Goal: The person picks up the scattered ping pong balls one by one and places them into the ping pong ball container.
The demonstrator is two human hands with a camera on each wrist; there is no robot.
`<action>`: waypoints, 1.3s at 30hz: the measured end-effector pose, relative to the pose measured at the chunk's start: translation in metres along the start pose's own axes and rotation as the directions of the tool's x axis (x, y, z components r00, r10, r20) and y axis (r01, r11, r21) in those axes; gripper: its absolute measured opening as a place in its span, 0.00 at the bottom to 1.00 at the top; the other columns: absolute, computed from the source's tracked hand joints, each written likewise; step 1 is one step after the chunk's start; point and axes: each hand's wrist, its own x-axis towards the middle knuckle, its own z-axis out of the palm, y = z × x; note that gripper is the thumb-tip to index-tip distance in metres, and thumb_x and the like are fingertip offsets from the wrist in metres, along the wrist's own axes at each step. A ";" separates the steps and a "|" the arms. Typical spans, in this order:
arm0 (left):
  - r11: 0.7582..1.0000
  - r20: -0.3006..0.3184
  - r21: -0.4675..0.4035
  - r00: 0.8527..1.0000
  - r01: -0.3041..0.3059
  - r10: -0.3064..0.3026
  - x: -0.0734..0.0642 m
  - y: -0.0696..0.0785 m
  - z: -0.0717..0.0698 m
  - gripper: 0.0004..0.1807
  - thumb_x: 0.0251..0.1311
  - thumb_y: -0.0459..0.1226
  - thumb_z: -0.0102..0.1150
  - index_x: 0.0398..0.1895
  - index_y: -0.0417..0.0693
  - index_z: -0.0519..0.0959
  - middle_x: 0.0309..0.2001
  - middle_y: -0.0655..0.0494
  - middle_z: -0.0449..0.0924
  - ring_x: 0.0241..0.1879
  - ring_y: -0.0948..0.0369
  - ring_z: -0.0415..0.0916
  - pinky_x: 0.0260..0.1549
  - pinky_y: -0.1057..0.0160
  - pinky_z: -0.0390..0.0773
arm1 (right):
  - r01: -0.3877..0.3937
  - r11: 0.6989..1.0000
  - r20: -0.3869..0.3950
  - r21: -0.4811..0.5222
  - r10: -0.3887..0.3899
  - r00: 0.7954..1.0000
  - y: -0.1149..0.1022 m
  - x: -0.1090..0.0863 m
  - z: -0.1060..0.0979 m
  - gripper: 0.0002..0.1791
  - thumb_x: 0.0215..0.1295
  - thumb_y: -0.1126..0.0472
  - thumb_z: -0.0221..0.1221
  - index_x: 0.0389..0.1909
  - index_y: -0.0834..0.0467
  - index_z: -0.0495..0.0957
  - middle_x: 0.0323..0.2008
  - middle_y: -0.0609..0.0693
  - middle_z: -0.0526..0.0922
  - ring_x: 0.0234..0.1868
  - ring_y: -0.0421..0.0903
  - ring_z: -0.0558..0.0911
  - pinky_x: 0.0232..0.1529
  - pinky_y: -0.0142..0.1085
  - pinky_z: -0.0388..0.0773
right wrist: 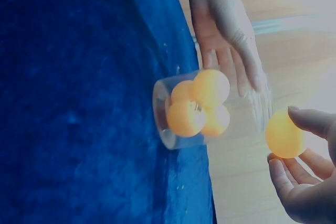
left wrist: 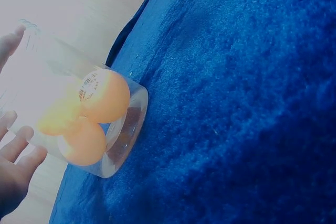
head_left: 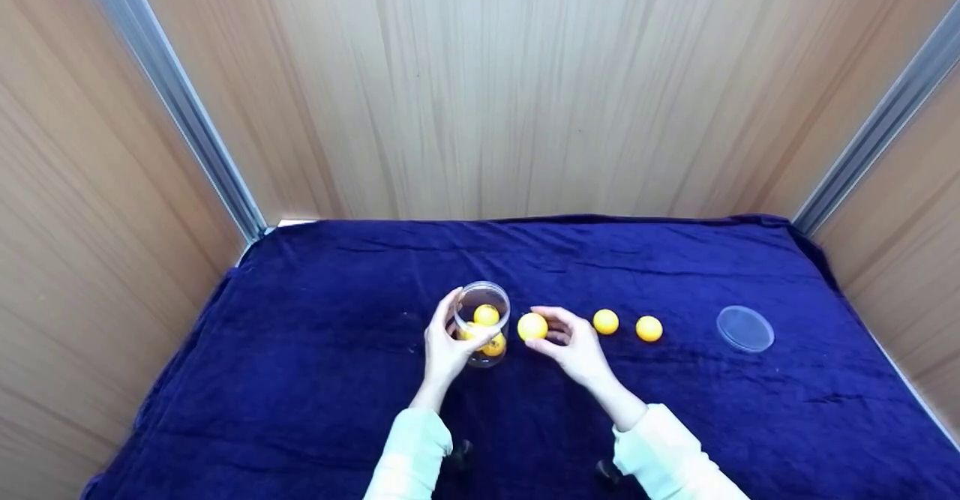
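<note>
My left hand [head_left: 445,346] grips a clear plastic jar [head_left: 480,295] around its side, thumb at the near side and fingers at the far side. The jar's mouth is uncovered. Inside it lie several orange table tennis balls [right wrist: 211,88], one with printed marks visible in the left wrist view. My right hand [head_left: 579,344] pinches another table tennis ball [head_left: 532,327] between thumb and fingertips, just right of the jar. In the right wrist view this held ball is level with the jar's rim [right wrist: 265,103], beside it.
Two loose table tennis balls, a nearer one [head_left: 605,321] and a farther one [head_left: 649,328], lie right of my right hand. Farther right is a clear round lid [head_left: 745,328] flat on the dark blue cloth [head_left: 300,380]. Wooden panels [head_left: 525,95] enclose the back and sides.
</note>
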 end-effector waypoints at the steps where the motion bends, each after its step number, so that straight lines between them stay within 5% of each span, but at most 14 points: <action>1: 1.000 0.000 0.001 1.000 0.001 -0.001 0.000 0.000 0.000 0.41 0.30 0.27 0.72 0.54 0.29 0.65 0.50 0.32 0.70 0.52 0.41 0.66 0.47 0.44 0.66 | 0.007 1.000 0.001 0.000 -0.007 1.000 -0.001 0.001 0.002 0.22 0.44 0.78 0.62 0.44 0.78 0.70 0.44 0.70 0.74 0.43 0.61 0.75 0.42 0.45 0.74; 17: 0.999 0.004 -0.021 0.999 0.033 -0.033 0.000 -0.001 0.001 0.42 0.31 0.30 0.73 0.56 0.30 0.65 0.51 0.33 0.69 0.53 0.42 0.65 0.49 0.44 0.65 | 0.016 0.998 -0.013 0.055 -0.015 1.000 -0.012 0.020 0.023 0.22 0.44 0.78 0.62 0.43 0.79 0.70 0.42 0.69 0.75 0.41 0.62 0.75 0.42 0.49 0.72; 30: 1.000 0.001 -0.006 1.000 -0.024 0.024 0.000 -0.002 0.001 0.40 0.32 0.28 0.72 0.54 0.29 0.65 0.50 0.33 0.70 0.51 0.41 0.66 0.47 0.47 0.68 | 0.043 0.998 -0.014 0.050 -0.042 0.999 -0.016 0.036 0.039 0.21 0.43 0.78 0.63 0.42 0.78 0.71 0.39 0.70 0.76 0.39 0.63 0.76 0.41 0.53 0.72; 39: 1.000 0.000 -0.016 1.000 0.018 -0.018 0.001 -0.002 0.000 0.41 0.31 0.28 0.72 0.55 0.30 0.65 0.52 0.35 0.69 0.52 0.41 0.65 0.48 0.43 0.66 | 0.035 0.999 -0.031 0.038 -0.034 0.999 -0.014 0.039 0.046 0.21 0.44 0.76 0.63 0.42 0.78 0.71 0.38 0.71 0.76 0.37 0.64 0.76 0.40 0.56 0.70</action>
